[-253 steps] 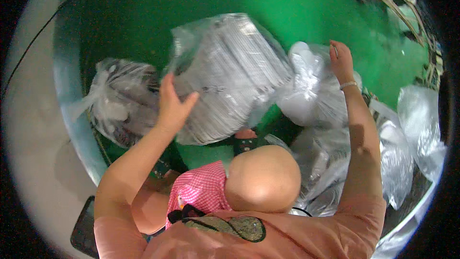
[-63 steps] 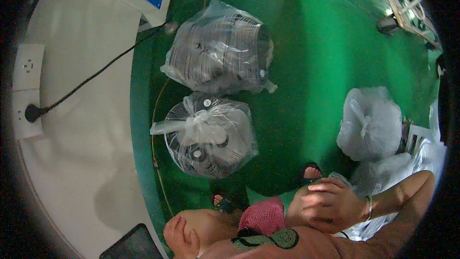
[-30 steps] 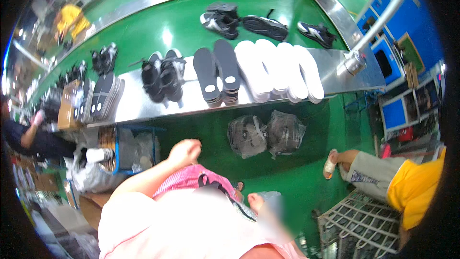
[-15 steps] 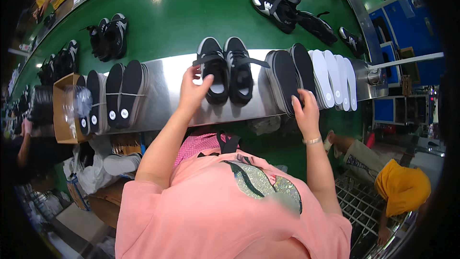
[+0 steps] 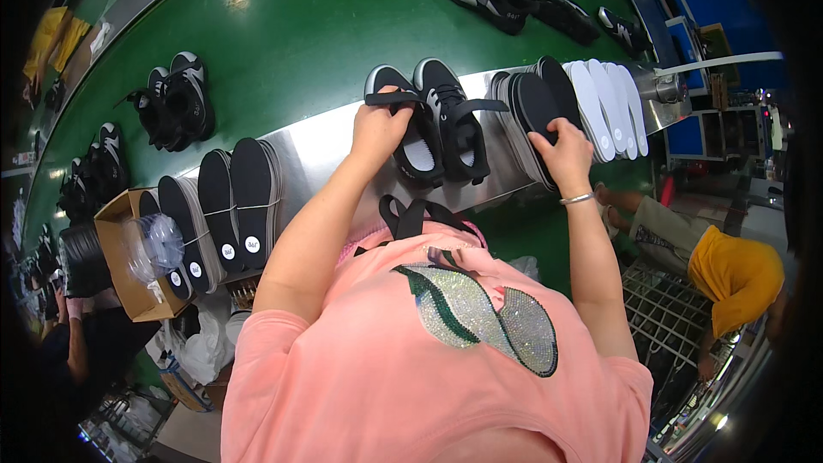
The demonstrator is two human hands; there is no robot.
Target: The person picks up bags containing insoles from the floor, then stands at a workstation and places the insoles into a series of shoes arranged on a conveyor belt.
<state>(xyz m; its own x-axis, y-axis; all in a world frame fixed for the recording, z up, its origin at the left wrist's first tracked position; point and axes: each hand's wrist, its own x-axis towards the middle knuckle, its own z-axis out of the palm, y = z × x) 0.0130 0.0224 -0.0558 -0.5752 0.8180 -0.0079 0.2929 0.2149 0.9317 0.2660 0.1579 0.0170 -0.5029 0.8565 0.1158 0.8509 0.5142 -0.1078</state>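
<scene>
A pair of black sneakers with grey toes stands side by side in front of me, toes pointing away, straps folded outward. My left hand point(image 5: 377, 130) is closed on the upper of the left sneaker point(image 5: 420, 154), by its strap and tongue. The right sneaker point(image 5: 463, 137) stands untouched beside it, and a pale lining shows inside both. On the right, my right hand point(image 5: 566, 154) pinches the near part of the top black insole point(image 5: 536, 103) on a stack. Its fingertips partly hide the insole's edge.
White insoles point(image 5: 604, 111) lie right of the black stack. Banded black insole bundles point(image 5: 257, 197) and a cardboard box point(image 5: 129, 231) with clear plastic line the steel ledge's left. More shoes point(image 5: 176, 103) sit on the green belt point(image 5: 291, 26). A person in a yellow top point(image 5: 737, 270) bends at right.
My left hand has gone from beside the left sneaker to gripping its upper. My right hand has closed on the top black insole. The whole view has shifted and tilted.
</scene>
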